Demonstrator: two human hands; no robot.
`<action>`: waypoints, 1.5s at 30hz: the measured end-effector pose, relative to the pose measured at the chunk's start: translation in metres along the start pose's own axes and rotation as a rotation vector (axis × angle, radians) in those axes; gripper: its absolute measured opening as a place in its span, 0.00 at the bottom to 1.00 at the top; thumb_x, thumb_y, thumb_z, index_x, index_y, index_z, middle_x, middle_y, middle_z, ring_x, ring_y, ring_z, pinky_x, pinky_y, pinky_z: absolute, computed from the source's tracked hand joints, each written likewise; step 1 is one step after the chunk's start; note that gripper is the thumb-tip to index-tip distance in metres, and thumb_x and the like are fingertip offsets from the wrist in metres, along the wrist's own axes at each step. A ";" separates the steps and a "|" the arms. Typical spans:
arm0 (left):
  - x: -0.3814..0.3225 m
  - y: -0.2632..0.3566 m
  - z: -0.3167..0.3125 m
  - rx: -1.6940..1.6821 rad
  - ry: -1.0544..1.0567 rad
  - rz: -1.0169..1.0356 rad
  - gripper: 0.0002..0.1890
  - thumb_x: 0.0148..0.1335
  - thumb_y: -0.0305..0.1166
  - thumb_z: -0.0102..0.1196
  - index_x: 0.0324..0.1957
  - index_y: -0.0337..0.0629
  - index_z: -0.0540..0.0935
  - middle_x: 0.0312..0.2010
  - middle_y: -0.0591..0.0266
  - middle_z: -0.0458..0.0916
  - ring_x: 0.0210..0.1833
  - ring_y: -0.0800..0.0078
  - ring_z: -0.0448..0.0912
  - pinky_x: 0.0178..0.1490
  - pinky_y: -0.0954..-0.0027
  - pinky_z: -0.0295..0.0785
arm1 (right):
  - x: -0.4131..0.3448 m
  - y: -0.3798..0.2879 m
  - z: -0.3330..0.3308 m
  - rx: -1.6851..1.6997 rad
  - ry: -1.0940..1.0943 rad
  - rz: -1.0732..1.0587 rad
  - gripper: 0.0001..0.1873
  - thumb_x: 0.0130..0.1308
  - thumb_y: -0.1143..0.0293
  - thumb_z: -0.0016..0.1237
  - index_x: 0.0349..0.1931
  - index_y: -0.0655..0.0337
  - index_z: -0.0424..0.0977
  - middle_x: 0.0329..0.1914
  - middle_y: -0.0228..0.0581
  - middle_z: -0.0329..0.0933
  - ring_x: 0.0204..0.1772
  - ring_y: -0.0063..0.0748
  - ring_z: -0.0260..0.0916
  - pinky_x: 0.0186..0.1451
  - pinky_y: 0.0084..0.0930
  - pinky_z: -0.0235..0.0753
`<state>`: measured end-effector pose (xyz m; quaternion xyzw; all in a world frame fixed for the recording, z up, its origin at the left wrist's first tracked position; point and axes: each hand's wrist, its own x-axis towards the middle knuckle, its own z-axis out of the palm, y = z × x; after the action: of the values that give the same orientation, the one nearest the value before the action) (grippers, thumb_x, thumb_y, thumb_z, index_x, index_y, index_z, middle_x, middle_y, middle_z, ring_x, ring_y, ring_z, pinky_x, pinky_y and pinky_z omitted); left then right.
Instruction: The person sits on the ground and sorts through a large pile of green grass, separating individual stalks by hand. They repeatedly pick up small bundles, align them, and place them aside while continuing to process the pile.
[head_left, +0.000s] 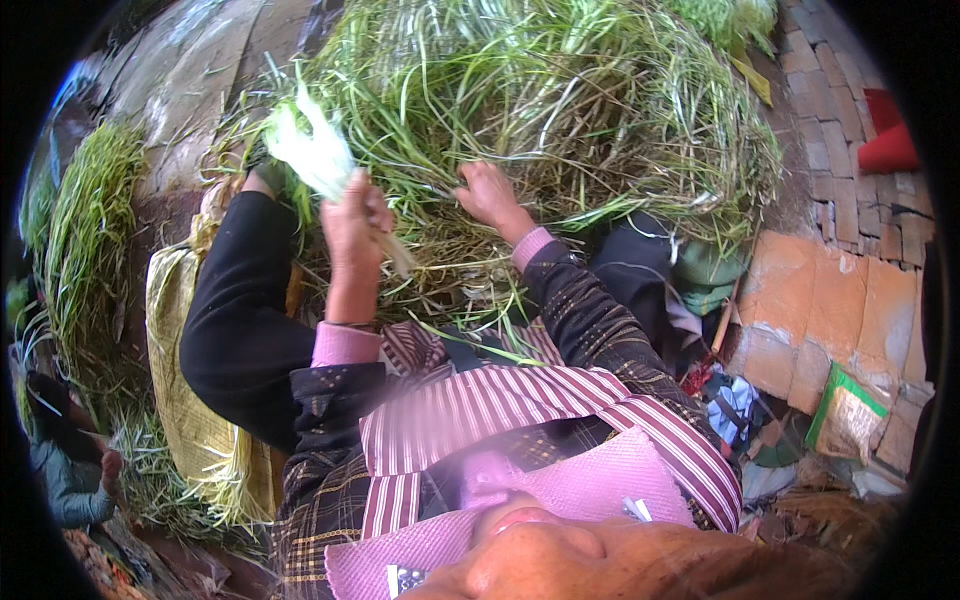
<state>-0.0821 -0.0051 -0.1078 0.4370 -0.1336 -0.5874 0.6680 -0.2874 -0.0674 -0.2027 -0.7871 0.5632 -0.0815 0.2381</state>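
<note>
My left hand (354, 217) is closed around a bundle of pale leafy stems (311, 150). Its forked upper end looks bright and washed out, and a whitish stalk end sticks out below my fist. To the right, my right hand (491, 196) rests at the near edge of a large heap of long green grass-like stalks (600, 97), fingers curled. Stalks touch its fingertips, but whether they are gripped is unclear. The heap's near side is brown and tangled. Several loose green blades lie across my striped apron (495, 397).
A yellow woven sack (169, 330) stands left of my leg, with pale yellow strips (232, 480) on it. Farther left are more green stalks (94, 225) and a person's teal sleeve (64, 487). Brick paving (832, 142), a red object (889, 142) and a green-edged bag (847, 420) are at right.
</note>
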 end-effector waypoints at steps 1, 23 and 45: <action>-0.006 -0.012 0.003 0.019 -0.014 -0.056 0.09 0.62 0.33 0.55 0.29 0.44 0.71 0.15 0.71 0.67 0.13 0.81 0.64 0.14 0.77 0.60 | -0.008 -0.003 0.008 -0.072 -0.091 0.040 0.15 0.57 0.63 0.48 0.39 0.64 0.73 0.42 0.51 0.73 0.48 0.49 0.70 0.50 0.45 0.71; 0.014 0.037 -0.020 -0.113 -0.021 0.052 0.07 0.67 0.31 0.47 0.41 0.37 0.71 0.20 0.70 0.62 0.18 0.81 0.58 0.20 0.77 0.55 | -0.080 -0.036 -0.016 0.257 -0.226 0.063 0.12 0.58 0.65 0.49 0.38 0.64 0.73 0.36 0.42 0.75 0.39 0.36 0.73 0.45 0.34 0.74; 0.005 -0.020 -0.002 0.563 -0.023 -0.110 0.11 0.52 0.25 0.64 0.36 0.37 0.77 0.20 0.67 0.77 0.13 0.85 0.67 0.13 0.81 0.61 | -0.045 -0.059 -0.012 0.660 0.003 -0.117 0.09 0.53 0.70 0.52 0.30 0.68 0.73 0.29 0.46 0.76 0.30 0.37 0.75 0.38 0.31 0.74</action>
<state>-0.0933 -0.0071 -0.1255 0.6051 -0.2752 -0.5675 0.4860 -0.2583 -0.0145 -0.1586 -0.6984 0.4606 -0.2743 0.4741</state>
